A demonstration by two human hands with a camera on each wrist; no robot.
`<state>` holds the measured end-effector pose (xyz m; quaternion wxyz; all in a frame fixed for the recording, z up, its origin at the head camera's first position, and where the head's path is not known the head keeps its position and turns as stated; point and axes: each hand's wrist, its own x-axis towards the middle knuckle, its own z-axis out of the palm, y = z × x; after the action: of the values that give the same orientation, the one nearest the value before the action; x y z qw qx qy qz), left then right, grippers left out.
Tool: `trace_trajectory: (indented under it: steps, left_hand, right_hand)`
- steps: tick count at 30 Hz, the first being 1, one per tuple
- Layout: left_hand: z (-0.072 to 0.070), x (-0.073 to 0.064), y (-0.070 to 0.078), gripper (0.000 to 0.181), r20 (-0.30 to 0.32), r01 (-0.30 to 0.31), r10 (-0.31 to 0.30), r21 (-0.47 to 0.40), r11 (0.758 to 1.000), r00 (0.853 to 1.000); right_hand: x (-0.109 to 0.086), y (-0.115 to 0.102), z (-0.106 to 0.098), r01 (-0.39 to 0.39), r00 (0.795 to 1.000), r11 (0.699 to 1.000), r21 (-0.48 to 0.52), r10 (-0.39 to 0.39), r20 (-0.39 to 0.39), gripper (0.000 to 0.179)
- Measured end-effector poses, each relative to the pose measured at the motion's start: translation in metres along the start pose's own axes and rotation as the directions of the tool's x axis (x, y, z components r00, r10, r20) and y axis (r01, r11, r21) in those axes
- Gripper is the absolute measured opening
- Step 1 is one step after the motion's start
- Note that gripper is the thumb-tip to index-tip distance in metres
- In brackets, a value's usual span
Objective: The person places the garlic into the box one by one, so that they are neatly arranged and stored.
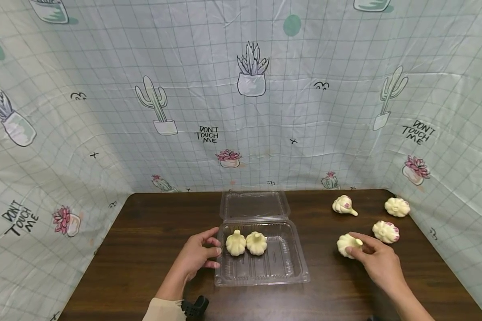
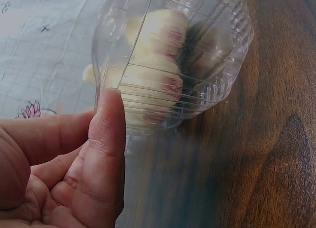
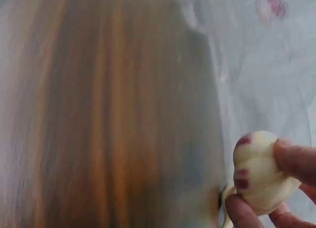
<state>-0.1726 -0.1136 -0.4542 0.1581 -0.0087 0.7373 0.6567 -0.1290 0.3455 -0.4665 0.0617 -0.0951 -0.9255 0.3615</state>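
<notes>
A clear plastic clamshell container lies with its lid folded back on the table. Two garlic bulbs sit side by side in its left part, stems up. At the container's left edge, my left hand pinches the rim; the left wrist view shows a fingertip against the clear wall. To the right of the container, my right hand holds another garlic bulb between thumb and fingers. Purple patches show on that bulb in the right wrist view, where the hand is partly cut off.
More garlic bulbs lie at the right: one with a long stem, one near the back corner and one just beyond my right hand. A patterned curtain borders the dark wooden table at the back and sides.
</notes>
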Motion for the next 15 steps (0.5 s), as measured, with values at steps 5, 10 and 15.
trace_trajectory:
  steps: [5, 10, 15]
  left_hand:
    - [-0.001, -0.002, 0.001, 0.067, -0.007, 0.005, -0.005, -0.004, 1.000, 1.000]
    - [0.000, -0.003, -0.001, 0.067, -0.010, 0.014, -0.014, -0.006, 1.000, 1.000]
    - [0.000, -0.001, -0.001, 0.068, -0.011, 0.009, -0.009, -0.008, 1.000, 1.000]
  right_hand:
    - [-0.002, -0.022, 0.009, 0.048, 0.997, 0.998, 0.035, -0.046, -0.060, 0.047]
    - [0.000, -0.041, 0.013, 0.033, 0.999, 0.997, 0.070, -0.032, -0.010, 0.046]
    - [0.003, -0.062, 0.018, 0.038, 0.999, 0.991, 0.129, -0.040, 0.006, 0.046]
